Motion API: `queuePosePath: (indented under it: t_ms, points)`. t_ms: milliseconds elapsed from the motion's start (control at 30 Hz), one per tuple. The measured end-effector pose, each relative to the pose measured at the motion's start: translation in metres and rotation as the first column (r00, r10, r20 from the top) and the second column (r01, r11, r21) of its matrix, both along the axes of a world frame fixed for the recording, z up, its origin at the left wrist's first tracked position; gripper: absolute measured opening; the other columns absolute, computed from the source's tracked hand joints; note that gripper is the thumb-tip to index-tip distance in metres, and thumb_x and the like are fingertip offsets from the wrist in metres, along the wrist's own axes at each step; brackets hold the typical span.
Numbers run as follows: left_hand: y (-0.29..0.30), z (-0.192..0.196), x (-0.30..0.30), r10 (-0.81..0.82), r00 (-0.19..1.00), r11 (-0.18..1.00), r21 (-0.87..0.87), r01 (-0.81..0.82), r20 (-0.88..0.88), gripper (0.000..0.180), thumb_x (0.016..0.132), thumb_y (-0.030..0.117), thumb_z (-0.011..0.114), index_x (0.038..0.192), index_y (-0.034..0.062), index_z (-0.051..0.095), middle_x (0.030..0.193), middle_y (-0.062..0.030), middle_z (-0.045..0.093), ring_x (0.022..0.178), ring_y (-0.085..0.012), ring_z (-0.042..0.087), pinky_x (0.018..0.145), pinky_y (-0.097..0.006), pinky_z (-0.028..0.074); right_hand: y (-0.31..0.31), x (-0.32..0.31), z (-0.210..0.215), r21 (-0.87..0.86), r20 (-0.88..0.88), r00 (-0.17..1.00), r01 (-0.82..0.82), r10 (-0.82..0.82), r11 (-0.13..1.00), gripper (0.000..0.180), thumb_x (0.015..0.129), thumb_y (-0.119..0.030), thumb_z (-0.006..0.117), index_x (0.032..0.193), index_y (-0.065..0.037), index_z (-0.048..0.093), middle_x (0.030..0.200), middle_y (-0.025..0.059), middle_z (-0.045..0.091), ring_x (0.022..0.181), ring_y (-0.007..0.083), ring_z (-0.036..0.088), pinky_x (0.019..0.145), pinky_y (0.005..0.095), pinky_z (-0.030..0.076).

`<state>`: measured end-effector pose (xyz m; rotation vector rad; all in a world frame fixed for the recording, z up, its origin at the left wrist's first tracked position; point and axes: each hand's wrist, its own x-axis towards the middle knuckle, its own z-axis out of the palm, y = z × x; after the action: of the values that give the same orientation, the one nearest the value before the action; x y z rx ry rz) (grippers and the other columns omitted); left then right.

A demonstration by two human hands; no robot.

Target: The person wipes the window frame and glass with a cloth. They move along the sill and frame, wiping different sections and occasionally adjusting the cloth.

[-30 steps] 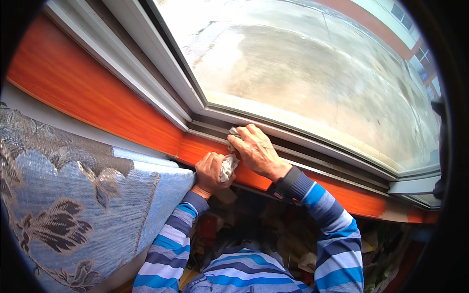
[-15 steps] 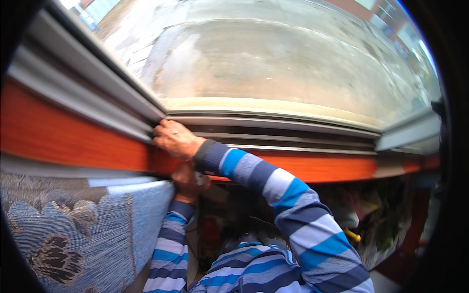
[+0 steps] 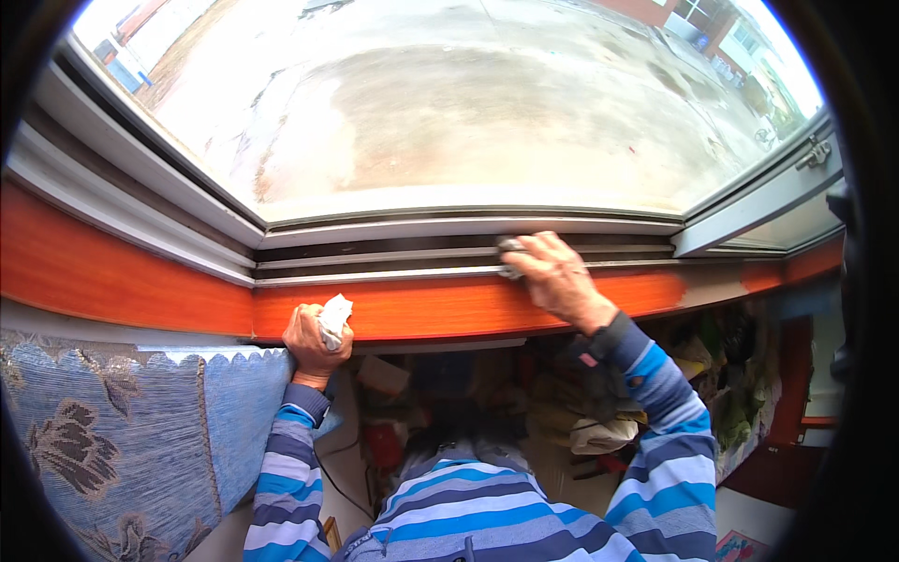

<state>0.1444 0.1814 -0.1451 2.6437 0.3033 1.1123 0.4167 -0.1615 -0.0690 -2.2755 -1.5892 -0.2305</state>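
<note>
My left hand is closed around a crumpled white tissue, which sticks out above the fist. It rests against the near edge of the orange window sill, by its left corner. My right hand reaches over the sill with its fingers pinched at the sliding window's track. Between those fingers is a small grey-white wad, blurred and partly hidden, whose kind I cannot make out. The metal rails of the track run left and right beneath the fingers.
The window frame rises on the left, and a sliding sash with a latch stands at the right. A blue flowered cloth hangs at the lower left. Bags and other clutter lie below the sill. Concrete ground shows outside.
My right hand has moved from the track's left corner rightward along it. My left hand has come up into plain view, showing the tissue. The view has shifted slightly.
</note>
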Motion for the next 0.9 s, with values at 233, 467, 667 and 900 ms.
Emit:
queuePosePath:
  t_ms: [233,467,667,900]
  points:
    - [0.0,0.0,-0.001,0.005,1.0,1.0,0.01,-0.005,-0.009,0.037,0.078,0.021,0.073,0.105,0.0036,0.056,0.086,-0.0182,0.059,0.074,-0.0421,0.063,0.065,-0.051,0.052,-0.129,0.044,-0.005,-0.026,0.025,0.954,0.301,-0.3,0.953,0.042,0.078,0.005,0.067,0.118,-0.006,0.075,0.125,0.0174,0.071,0.116,0.0399,0.065,0.103,0.0468,0.055]
    - [0.003,-0.008,-0.003,0.01,1.0,1.0,-0.003,-0.01,-0.003,0.037,0.077,0.021,0.072,0.104,0.0029,0.056,0.085,-0.0197,0.058,0.075,-0.0438,0.062,0.067,-0.052,0.052,-0.149,0.052,-0.01,0.023,0.103,0.868,0.486,-0.486,0.874,0.04,0.079,0.005,0.059,0.115,-0.005,0.076,0.123,0.0181,0.072,0.114,0.04,0.065,0.103,0.0465,0.055]
    - [0.005,-0.013,-0.006,0.015,1.0,0.999,-0.04,-0.015,-0.008,0.037,0.08,0.022,0.071,0.108,0.0034,0.057,0.09,-0.0202,0.06,0.081,-0.0464,0.063,0.075,-0.053,0.053,-0.006,-0.017,-0.029,0.184,0.076,0.969,0.218,-0.235,0.958,0.027,0.081,-0.001,0.064,0.106,-0.005,0.075,0.115,0.0148,0.072,0.106,0.0358,0.064,0.096,0.0466,0.054]
    - [0.007,-0.012,-0.003,0.023,1.0,1.0,-0.002,-0.023,-0.009,0.034,0.083,0.019,0.069,0.11,0.0022,0.058,0.092,-0.0224,0.064,0.083,-0.0479,0.065,0.077,-0.053,0.054,0.019,-0.032,-0.033,0.236,0.083,0.971,0.198,-0.223,0.951,0.013,0.084,-0.005,0.068,0.096,-0.006,0.071,0.108,0.0153,0.069,0.1,0.0335,0.064,0.092,0.0433,0.055]
